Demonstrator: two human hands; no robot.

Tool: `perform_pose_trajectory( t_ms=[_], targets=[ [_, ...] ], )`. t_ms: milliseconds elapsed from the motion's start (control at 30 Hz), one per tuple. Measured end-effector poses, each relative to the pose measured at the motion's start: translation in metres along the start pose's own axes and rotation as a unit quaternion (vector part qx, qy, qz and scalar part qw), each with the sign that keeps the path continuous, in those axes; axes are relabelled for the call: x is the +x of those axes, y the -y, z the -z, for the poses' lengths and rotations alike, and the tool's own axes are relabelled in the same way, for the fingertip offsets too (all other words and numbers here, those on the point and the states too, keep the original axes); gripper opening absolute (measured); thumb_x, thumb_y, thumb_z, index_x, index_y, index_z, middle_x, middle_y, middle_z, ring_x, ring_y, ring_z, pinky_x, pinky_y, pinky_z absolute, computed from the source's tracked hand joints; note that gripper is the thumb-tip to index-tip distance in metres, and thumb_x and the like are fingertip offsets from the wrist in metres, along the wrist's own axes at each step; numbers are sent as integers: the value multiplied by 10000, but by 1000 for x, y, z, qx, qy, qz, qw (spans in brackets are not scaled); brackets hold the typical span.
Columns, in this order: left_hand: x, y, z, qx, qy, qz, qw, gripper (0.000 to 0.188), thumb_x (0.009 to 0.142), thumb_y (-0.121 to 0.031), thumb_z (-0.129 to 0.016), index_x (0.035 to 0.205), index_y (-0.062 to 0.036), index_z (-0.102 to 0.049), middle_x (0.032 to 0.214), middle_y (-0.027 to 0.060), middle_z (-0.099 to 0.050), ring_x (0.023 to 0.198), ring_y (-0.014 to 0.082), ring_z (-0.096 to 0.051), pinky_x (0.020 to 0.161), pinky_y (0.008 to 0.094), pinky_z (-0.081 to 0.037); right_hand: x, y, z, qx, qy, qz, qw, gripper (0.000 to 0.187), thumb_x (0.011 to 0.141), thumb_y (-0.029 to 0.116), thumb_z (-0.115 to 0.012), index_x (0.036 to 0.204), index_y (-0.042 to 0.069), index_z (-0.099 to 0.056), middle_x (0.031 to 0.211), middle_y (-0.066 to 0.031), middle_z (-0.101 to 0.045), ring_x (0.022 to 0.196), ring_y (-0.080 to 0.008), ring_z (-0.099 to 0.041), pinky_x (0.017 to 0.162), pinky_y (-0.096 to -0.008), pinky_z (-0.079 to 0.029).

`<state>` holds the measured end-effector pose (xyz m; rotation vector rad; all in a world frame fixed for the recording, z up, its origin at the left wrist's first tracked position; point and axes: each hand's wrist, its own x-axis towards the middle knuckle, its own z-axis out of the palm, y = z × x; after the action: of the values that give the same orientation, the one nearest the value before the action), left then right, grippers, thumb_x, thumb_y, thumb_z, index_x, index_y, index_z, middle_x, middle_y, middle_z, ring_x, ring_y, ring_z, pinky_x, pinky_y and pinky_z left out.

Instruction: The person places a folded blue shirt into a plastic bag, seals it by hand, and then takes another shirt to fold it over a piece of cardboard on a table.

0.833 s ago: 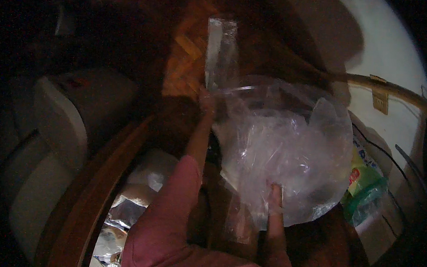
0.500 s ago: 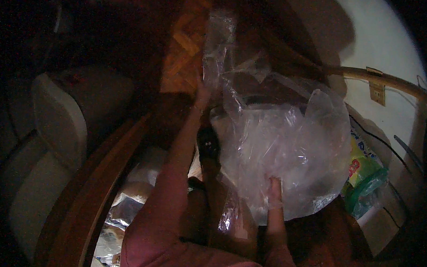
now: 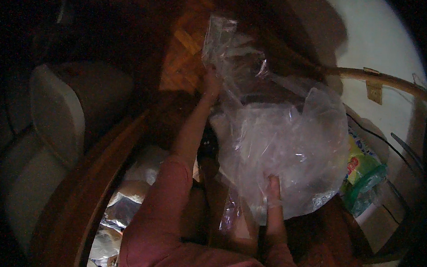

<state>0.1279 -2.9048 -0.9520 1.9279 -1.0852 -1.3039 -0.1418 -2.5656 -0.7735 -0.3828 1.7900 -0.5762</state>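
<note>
Far left: beige padded furniture [image 3: 59, 107] with a rounded side. Next to it, a dark wooden edge [image 3: 87, 181] slanting up to the right. Right of that, low down, a pile of plastic-wrapped packets [image 3: 121, 215], some shiny; contents not readable.

Left arm: red sleeve [image 3: 159, 193] from the lower edge, forearm bare, reaching well out, almost straight, angled up and slightly right. Left hand [image 3: 212, 81] is at the end of it, touching the left edge of the clear plastic [image 3: 298, 136]; a strip of it stands up past the hand. Fingers lost in dark and glare, so can't tell if they're pinching or just resting. Lit wood floor [image 3: 181, 52] just left of that hand. Black shoe [image 3: 208, 145] below it, right of the forearm.

Plastic: center to right of center, crumpled and bulging, in front of the person, between and around the hands.

Right arm: much shorter reach, forearm near upright. Right hand [image 3: 274, 185] at the lower middle of the plastic, film across the wrist. Finger state: can't tell.

Far right: yellow-green package [image 3: 362, 169] near the plastic, then pale wall [image 3: 395, 50] with an outlet [image 3: 375, 92].
</note>
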Motion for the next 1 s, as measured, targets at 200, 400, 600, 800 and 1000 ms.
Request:
perform_pose_trajectory(
  t_ms=[200, 400, 600, 800, 1000],
  targets=[
    [-47, -10, 64, 49, -140, -106, 983, 595, 777, -179, -564, 1327, -78, -362, 1188, 203, -514, 1064, 352, -511, 888, 416, -418, -15, 65, -43, 126, -48, -91, 987, 239, 739, 149, -575, 945, 29, -600, 930, -83, -581, 864, -186, -554, 764, -341, -461],
    [-160, -102, 178, 113, -115, 47, 986, 549, 796, -124, -521, 1325, -140, -375, 952, 191, -621, 755, 389, -594, 670, 453, -473, -73, 110, -49, 122, -81, -57, 988, 239, 670, 48, -621, 904, 20, -580, 876, -49, -580, 826, -179, -554, 737, -313, -450],
    [-318, -186, 273, 245, -101, -390, 882, 579, 758, 8, -512, 1303, -149, -401, 801, 162, -614, 719, 341, -603, 689, 417, -499, -156, 161, -44, 123, -132, -6, 984, 321, 634, 88, -662, 932, -5, -589, 901, -77, -581, 845, -203, -549, 764, -341, -432],
    [-550, -329, 331, 353, 242, -256, 867, 538, 766, 44, -451, 1288, -80, -401, 1069, 207, -567, 844, 340, -591, 747, 406, -494, -313, 185, -65, 126, 64, -6, 990, 528, 719, 243, -630, 1190, 71, -462, 1125, -93, -521, 1017, -235, -495, 833, -398, -431],
    [-699, -335, 368, 88, 133, -218, 963, 528, 809, -63, -453, 1319, -27, -318, 1212, 213, -495, 912, 366, -569, 766, 428, -478, -433, 184, -80, 159, 342, -58, 925, 494, 876, 473, -452, 1182, 86, -483, 1071, -57, -551, 958, -208, -536, 822, -355, -446]
  ],
)
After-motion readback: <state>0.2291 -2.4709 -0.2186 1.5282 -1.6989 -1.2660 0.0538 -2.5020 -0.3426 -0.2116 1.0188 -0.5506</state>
